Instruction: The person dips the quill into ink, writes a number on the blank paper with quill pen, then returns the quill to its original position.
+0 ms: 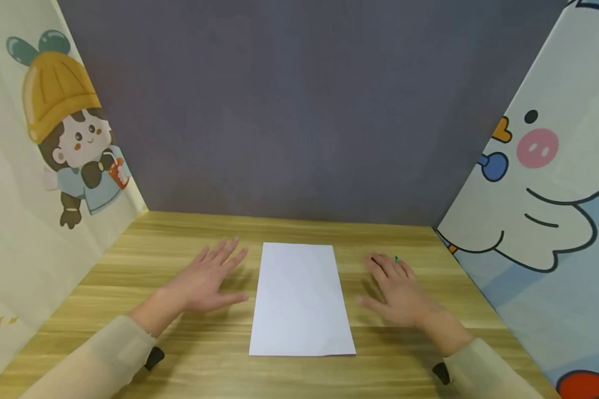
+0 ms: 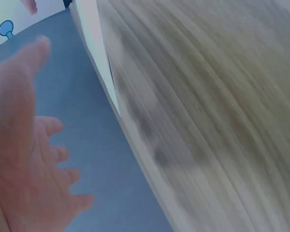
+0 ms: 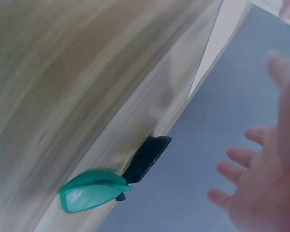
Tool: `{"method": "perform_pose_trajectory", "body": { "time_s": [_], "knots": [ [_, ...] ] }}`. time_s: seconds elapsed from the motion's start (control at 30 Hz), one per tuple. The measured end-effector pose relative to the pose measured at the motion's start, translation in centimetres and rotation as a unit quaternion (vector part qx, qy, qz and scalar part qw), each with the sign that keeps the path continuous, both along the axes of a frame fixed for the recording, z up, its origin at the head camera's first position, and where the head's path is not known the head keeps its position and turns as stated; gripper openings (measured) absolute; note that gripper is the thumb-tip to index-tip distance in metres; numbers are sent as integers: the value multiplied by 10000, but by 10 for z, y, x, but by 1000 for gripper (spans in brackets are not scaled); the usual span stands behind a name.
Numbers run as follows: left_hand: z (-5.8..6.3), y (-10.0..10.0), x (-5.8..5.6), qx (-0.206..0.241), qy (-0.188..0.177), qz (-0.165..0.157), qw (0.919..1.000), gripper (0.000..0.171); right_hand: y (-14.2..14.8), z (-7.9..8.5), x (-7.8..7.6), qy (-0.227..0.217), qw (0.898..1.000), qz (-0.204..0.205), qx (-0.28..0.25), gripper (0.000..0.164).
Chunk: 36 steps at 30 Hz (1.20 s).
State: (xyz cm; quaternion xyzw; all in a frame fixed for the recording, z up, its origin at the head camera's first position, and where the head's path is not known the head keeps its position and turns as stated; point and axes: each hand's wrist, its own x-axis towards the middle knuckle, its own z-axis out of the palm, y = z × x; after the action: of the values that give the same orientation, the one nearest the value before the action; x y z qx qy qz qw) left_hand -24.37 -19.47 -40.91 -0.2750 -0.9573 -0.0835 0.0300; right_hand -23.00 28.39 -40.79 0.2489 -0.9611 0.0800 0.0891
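A blank white sheet of paper (image 1: 301,299) lies upright-on on the wooden table, between the two hands in the head view. Left of it, the left hand (image 1: 204,282) is held over the tabletop with fingers spread and holds nothing. To the right of the sheet, the right hand (image 1: 396,293) is likewise spread, palm down, and holds nothing. Beyond its fingers, a small object with a green translucent part (image 3: 94,192) and a black part (image 3: 146,158) lies on the table. The right hand mostly hides that object in the head view; its kind cannot be told.
The wood-grain table (image 1: 299,374) ends at a dark grey back panel (image 1: 299,111). Cartoon-printed sheets flank it, a left sheet (image 1: 10,249) and a right sheet (image 1: 544,299). A black strap piece (image 1: 154,358) shows under the left sleeve.
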Motion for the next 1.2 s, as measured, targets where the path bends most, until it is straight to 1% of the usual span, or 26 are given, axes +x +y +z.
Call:
{"method": "perform_pose_trajectory", "body": {
  "time_s": [0.07, 0.13, 0.2, 0.23, 0.27, 0.4, 0.5, 0.6, 0.7, 0.83, 0.97, 1.07, 1.2],
  "knots": [
    [-1, 2, 0, 137, -457, -111, 9988, 98, 6, 1, -4, 294, 9995, 67, -127, 81],
    [-1, 4, 0, 181, -925, -239, 9953, 94, 13, 5, -7, 447, 9986, 42, -288, 72],
    [-3, 7, 0, 161, -1317, -334, 9906, 92, 22, 10, -9, 405, 9981, -51, -472, 62],
    [-3, 9, 0, 140, -1448, -379, 9886, 91, 26, 13, -10, 332, 9979, -128, -540, 58],
    [-5, 11, 0, 76, -1504, -423, 9877, 91, 32, 15, -11, 214, 9976, -197, -628, 56],
    [-8, 18, 1, -62, -1591, -571, 9856, 88, 53, 18, -15, -386, 9938, -453, -935, 50],
    [-9, 21, 3, -93, -1660, -635, 9840, 86, 68, 17, -18, -682, 9898, -557, -1118, 48],
    [-10, 23, 5, -97, -1742, -628, 9827, 85, 82, 15, -21, -806, 9880, -584, -1179, 48],
    [-11, 24, 6, -77, -1783, -625, 9820, 84, 92, 12, -24, -883, 9875, -680, -1119, 49],
    [-12, 24, 6, -76, -1803, -639, 9815, 83, 104, 10, -27, -879, 9872, -799, -1062, 46],
    [-14, 24, 4, -109, -1797, -670, 9814, 83, 115, 7, -32, -980, 9867, -730, -1071, 40],
    [-16, 23, 4, -122, -1763, -692, 9818, 84, 122, 3, -38, -1191, 9843, -635, -1136, 37],
    [-18, 22, 4, -125, -1702, -717, 9827, 83, 128, -1, -48, -1479, 9788, -537, -1314, 35]
  ]
}}
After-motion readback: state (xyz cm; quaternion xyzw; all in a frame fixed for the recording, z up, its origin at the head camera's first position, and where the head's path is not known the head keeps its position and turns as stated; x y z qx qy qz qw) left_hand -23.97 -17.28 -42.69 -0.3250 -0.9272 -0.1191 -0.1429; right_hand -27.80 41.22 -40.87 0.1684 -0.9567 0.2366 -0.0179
